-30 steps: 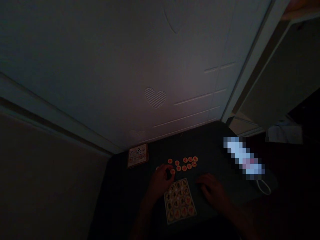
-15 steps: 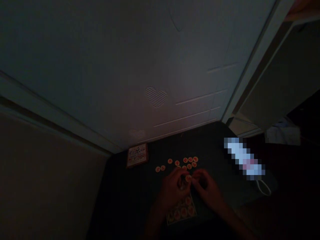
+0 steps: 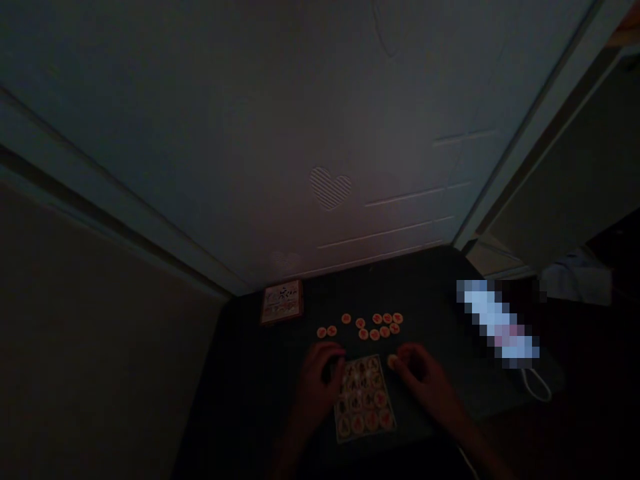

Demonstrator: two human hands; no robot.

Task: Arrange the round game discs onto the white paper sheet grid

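My right hand (image 3: 423, 373) pinches a round Chinese chess piece (image 3: 392, 362) between thumb and fingertips, just right of a tray. Rows of disc pieces with red or dark characters fill the small rectangular tray (image 3: 341, 439). My left hand (image 3: 320, 373) is at the tray's upper left side, its fingers curved and a little apart from the thumb, with no piece visible in it. Beyond the hands lie several loose red-marked pieces (image 3: 375, 335), most in two short rows; a pair of pieces (image 3: 327, 331) lies farther left. Dim light blurs the markings.
A flat box (image 3: 282, 302) with a printed lid stands at the back left of the dark table (image 3: 430, 280). On the right lies a bright, pixelated object (image 3: 495, 320) with a white cord loop (image 3: 537, 385). A pale panel with a heart relief (image 3: 330, 189) rises behind.
My hands have moved apart, the left going left and the right keeping the piece. The tray's upper rows now show. The whole view has shifted slightly.
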